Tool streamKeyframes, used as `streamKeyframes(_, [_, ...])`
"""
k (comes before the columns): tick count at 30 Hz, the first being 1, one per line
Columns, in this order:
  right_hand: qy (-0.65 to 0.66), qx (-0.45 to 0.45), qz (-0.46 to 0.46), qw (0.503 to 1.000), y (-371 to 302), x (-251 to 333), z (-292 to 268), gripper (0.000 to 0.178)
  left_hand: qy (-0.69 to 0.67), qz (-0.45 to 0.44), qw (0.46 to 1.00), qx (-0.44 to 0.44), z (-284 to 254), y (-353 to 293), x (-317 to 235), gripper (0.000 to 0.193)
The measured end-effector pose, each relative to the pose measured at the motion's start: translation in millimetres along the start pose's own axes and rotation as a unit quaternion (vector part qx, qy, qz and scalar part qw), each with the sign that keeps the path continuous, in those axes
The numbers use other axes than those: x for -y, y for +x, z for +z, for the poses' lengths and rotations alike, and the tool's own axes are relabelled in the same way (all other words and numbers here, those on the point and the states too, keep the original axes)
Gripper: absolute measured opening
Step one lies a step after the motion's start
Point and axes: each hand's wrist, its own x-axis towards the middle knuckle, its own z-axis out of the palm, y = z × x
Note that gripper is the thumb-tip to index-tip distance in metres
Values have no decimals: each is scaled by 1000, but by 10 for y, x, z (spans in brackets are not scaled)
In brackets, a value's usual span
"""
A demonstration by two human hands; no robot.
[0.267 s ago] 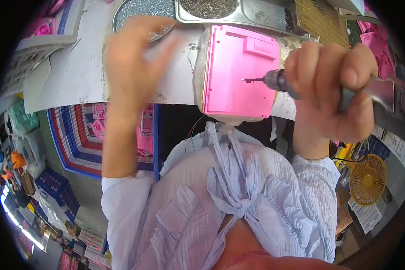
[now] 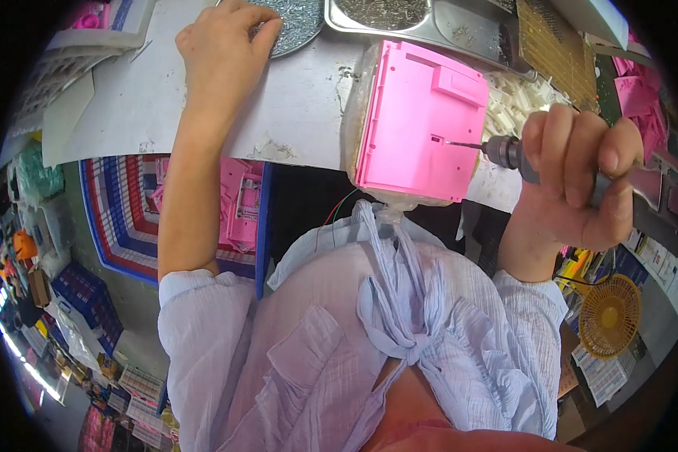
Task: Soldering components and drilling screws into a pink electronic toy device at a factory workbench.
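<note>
My right hand (image 2: 580,173) is wrapped round an electric screwdriver (image 2: 508,153), whose thin bit points left over a pink plastic housing (image 2: 422,124). The bit's tip appears next to a small slot in the middle of the housing; whether it touches cannot be made out. On a padded, clear-wrapped support at the bench's front edge lies the housing. At the rim of a round metal tray of silvery screws (image 2: 300,26), my left hand (image 2: 224,49) is closed with fingers curled and thumb drawn in. Whatever sits between its fingertips is hidden.
A metal tray (image 2: 459,30) with darker screws stands behind the housing. White plastic parts (image 2: 516,105) are heaped to its right. Below the bench, a blue, red and white basket (image 2: 120,218) holds pink parts. A yellow fan (image 2: 610,315) is at lower right.
My left hand has moved up to the round tray, its fingers drawing together. In the picture, the housing and screwdriver have shifted right, and the bit's tip is now beside the slot.
</note>
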Motion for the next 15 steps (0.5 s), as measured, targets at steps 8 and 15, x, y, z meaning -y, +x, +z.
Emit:
streamKeyframes(8, [20,36,-41,998,-23,-53,-113,26,-134,-44,990,-13,63,36,13,10])
streamKeyframes(15, [13,-38,-40,998,-145,23,-30,27,-70,96,992,-49,121,71,180,11])
